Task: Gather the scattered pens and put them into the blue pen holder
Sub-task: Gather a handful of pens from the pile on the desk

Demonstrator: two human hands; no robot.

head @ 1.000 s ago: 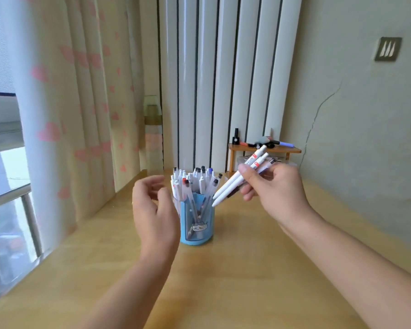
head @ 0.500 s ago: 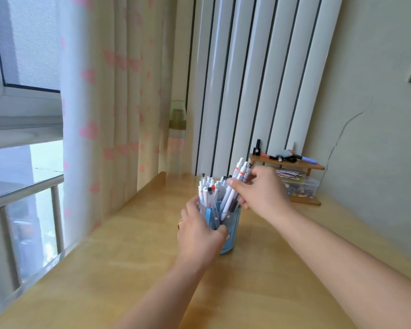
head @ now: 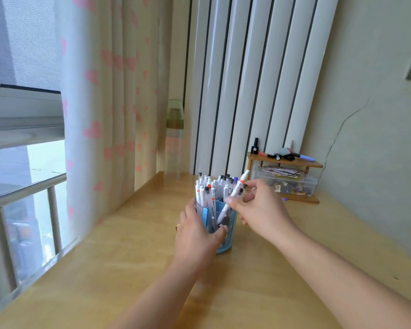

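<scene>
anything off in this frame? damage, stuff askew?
Two things. One white pen leans diagonally out of the blue pen holder, pinched by the right hand, while the others stand near upright. A thin crack runs down the wall above the small wooden shelf. Nothing spilled.

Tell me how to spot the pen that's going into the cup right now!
Find the wooden desk, then the blue pen holder the left hand wraps around. One white pen leans slanted across its rim, pinched by the right hand. The other pens stand nearly upright; this one tilts and has a red band near its top.
</scene>
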